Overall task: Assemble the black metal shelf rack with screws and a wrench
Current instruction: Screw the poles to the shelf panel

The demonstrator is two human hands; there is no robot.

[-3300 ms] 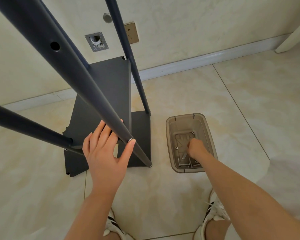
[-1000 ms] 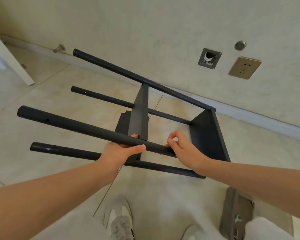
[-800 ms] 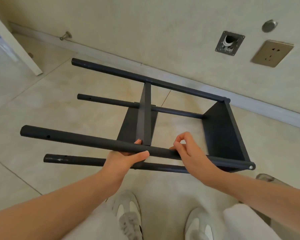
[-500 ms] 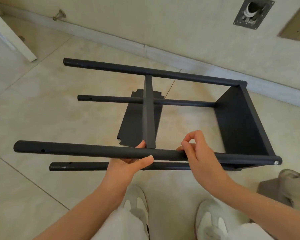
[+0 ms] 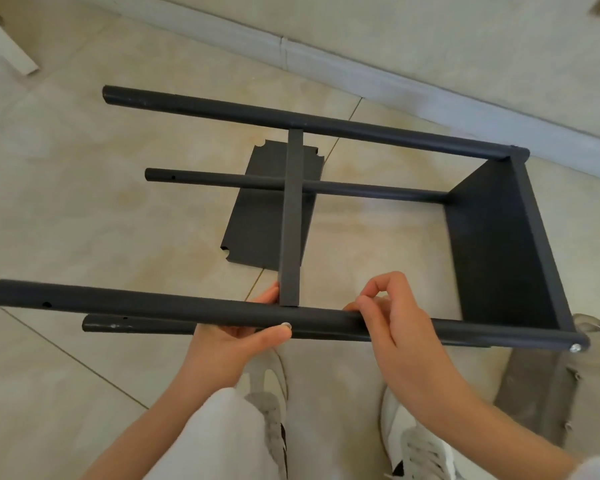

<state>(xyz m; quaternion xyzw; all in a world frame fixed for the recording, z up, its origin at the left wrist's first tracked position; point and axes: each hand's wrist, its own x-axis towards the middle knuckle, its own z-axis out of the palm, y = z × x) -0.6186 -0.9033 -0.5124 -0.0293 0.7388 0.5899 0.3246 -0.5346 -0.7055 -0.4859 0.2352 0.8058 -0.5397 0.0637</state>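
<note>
- The black shelf rack (image 5: 499, 244) lies on its side across the middle of the tiled floor (image 5: 84, 202), its four poles running from 9 to 3 o'clock.
- The left hand (image 5: 236, 330) grasps the nearest pole (image 5: 136, 306) from beneath, with the thumb laid across its front, just below the edge-on middle shelf (image 5: 291, 220).
- The right hand (image 5: 395, 327), at 3 o'clock of the left, curls its fingers over the same pole.
- I cannot tell whether the right hand pinches anything small.
- A screw (image 5: 575, 348) sits in that pole's right end.
- A loose shelf panel (image 5: 260, 209) lies flat under the rack.
- A plastic tray (image 5: 541, 393) sits at 4 o'clock.
</note>
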